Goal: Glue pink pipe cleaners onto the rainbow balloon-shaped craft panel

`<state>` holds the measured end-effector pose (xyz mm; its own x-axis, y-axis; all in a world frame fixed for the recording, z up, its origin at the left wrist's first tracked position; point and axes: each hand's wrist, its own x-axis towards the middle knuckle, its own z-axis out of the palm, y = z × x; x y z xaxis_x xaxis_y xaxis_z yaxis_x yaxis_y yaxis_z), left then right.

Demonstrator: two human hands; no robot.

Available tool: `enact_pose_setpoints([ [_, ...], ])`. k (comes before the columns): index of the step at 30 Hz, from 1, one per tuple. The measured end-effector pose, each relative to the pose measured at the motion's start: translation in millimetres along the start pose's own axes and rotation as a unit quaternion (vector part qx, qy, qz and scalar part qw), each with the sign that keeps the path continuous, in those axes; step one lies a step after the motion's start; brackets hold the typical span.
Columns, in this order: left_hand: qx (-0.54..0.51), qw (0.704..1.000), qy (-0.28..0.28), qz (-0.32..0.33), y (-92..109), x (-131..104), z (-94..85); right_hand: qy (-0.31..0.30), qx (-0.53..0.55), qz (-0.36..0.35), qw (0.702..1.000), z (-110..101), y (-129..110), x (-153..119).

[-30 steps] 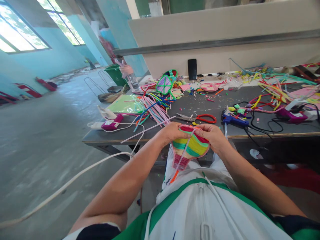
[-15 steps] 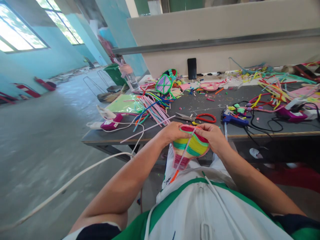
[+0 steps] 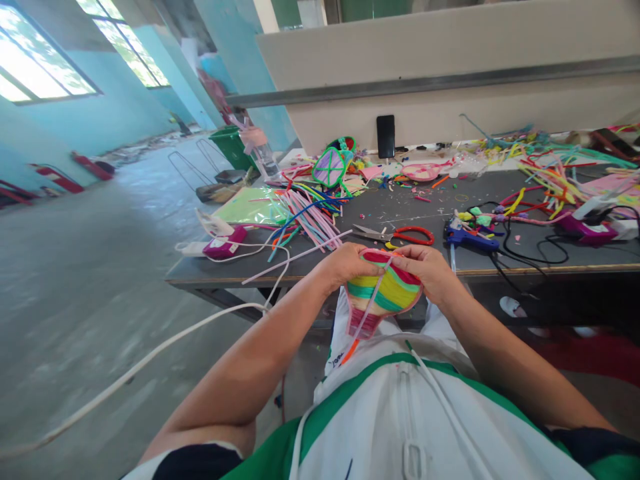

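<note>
Nearer the body than the scissors [image 3: 415,235], the left hand [image 3: 350,262] and right hand [image 3: 427,270] pinch the panel [image 3: 399,292]; its strip [image 3: 372,300] may skew if either grip loosens.

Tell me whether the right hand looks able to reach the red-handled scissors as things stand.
Probably yes: the red-handled scissors lie on the table beyond the right hand, with nothing seen covering them, though that hand would first need to release the striped craft piece.
</note>
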<state>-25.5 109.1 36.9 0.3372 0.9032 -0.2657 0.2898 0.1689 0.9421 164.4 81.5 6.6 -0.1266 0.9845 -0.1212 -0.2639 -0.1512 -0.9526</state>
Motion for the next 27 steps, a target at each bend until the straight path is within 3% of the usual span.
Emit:
enact_pose_setpoints([
  [22,0.003,1.000,-0.005,-0.002,-2.1,0.8,2.7,0.035,-0.034,-0.014,0.999,1.2,4.2,2.8],
  [27,0.006,1.000,0.001,-0.008,-2.8,1.9,1.5,0.013,-0.019,-0.006,1.000,-1.3,3.8,1.8],
])
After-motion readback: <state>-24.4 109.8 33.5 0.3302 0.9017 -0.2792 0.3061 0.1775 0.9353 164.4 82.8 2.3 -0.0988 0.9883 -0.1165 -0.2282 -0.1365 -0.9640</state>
